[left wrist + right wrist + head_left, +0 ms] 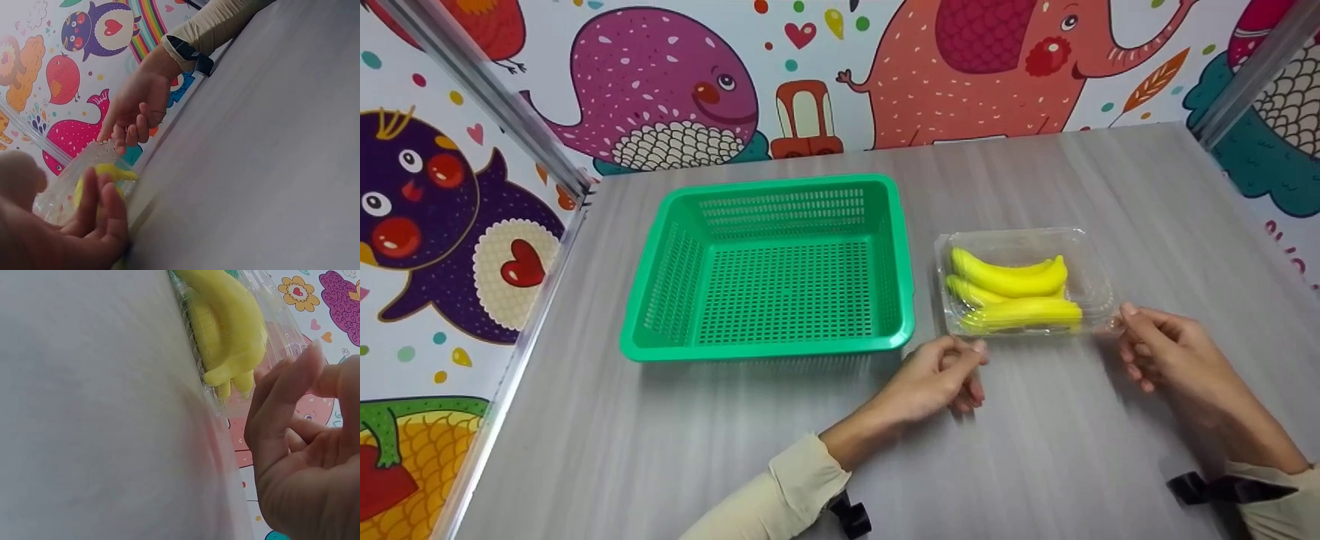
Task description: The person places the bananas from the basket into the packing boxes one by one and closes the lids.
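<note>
A clear plastic container [1091, 281] with several yellow toy bananas [1012, 277] inside stands right of a green basket. At its near left corner is my left hand [934, 379], thumb and index finger pinching the edge. My right hand [1177, 352] pinches the near right corner between thumb and index finger, its other fingers curled below. In the right wrist view, the right hand [304, 433] is beside the ends of the bananas [236, 326]. The left wrist view has the left hand [84, 236] in front, partly covering the container [62, 191].
The green basket [769, 350] with perforated walls sits on the grey wood-grain table [997, 465], left of the container. Walls [825, 67] printed with cartoon animals border the table at the back and sides, with metal frame posts [502, 97] at the corners.
</note>
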A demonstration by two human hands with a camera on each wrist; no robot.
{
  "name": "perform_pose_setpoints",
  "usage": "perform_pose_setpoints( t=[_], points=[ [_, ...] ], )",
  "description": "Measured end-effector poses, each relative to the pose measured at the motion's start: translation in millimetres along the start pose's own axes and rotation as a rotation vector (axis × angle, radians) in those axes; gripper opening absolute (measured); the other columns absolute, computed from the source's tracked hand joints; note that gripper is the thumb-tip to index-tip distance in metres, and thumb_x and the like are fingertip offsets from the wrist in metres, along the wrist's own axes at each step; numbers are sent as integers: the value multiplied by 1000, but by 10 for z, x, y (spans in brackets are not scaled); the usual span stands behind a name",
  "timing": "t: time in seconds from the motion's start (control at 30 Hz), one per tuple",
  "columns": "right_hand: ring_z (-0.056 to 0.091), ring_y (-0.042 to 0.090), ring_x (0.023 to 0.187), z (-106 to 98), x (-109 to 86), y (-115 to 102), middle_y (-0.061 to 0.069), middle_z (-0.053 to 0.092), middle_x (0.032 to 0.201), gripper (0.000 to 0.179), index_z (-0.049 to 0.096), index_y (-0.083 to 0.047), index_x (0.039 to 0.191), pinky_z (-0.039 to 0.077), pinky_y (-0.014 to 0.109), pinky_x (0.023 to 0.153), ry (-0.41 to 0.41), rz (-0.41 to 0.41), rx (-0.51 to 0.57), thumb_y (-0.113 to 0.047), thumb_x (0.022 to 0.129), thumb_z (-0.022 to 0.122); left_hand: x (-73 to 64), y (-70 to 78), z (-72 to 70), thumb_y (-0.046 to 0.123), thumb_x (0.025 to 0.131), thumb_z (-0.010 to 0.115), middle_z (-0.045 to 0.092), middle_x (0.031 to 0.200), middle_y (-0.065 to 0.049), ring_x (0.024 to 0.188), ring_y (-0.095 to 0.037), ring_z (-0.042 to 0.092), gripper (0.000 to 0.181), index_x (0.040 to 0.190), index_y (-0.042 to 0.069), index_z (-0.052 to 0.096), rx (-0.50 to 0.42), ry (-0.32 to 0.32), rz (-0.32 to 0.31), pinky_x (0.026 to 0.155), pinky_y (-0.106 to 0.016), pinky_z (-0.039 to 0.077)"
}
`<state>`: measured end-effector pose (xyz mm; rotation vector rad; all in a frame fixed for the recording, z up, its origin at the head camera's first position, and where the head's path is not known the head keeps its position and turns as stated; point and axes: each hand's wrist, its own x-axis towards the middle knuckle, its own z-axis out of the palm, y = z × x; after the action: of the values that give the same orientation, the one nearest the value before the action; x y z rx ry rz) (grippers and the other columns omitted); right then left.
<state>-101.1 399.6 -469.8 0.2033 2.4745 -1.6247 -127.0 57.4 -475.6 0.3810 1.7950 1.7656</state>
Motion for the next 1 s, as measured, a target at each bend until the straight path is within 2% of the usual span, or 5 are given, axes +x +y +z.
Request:
perform_pose_setpoints(
  t=[0.27,0.47,0.6,0.73,1.0],
  points=[
    [56,20,59,-13,32,26,-2,54,73,39,59,-8,117,51,33,48,93,-31,-38,-45,116,45,-108,42,89,27,107,67,75,79,6,69,-7,71,10,113,19,69,206,-144,13,59,-17,53],
    [55,20,58,-2,51,21,-1,53,72,37,60,-9,118,51,31,48,142,-47,-45,-44,116,47,-176,153,121,27,107,68,75,81,7,70,-12,73,14,117,17,69,265,-184,65,60,-18,56],
    [54,21,59,-6,80,-5,-1,54,72,37,62,-10,119,52,30,50,187,-46,-47,-45,115,49,-247,343,53,28,108,66,75,85,11,73,-5,72,21,124,14,69,347,-200,131,66,-17,59],
    [54,18,60,-30,105,-57,-3,54,73,31,64,-15,120,50,29,51,261,-70,-48,-43,114,53,-351,614,-118,27,110,64,78,94,9,80,2,69,24,131,14,67,440,-143,238,75,-16,61],
    [49,12,59,-51,123,-276,-5,54,79,18,67,-16,113,39,26,48,448,-184,-74,-33,112,60,-519,1047,-612,25,110,66,80,105,3,91,-4,71,25,133,15,67,510,121,361,83,-28,65]
  ],
)
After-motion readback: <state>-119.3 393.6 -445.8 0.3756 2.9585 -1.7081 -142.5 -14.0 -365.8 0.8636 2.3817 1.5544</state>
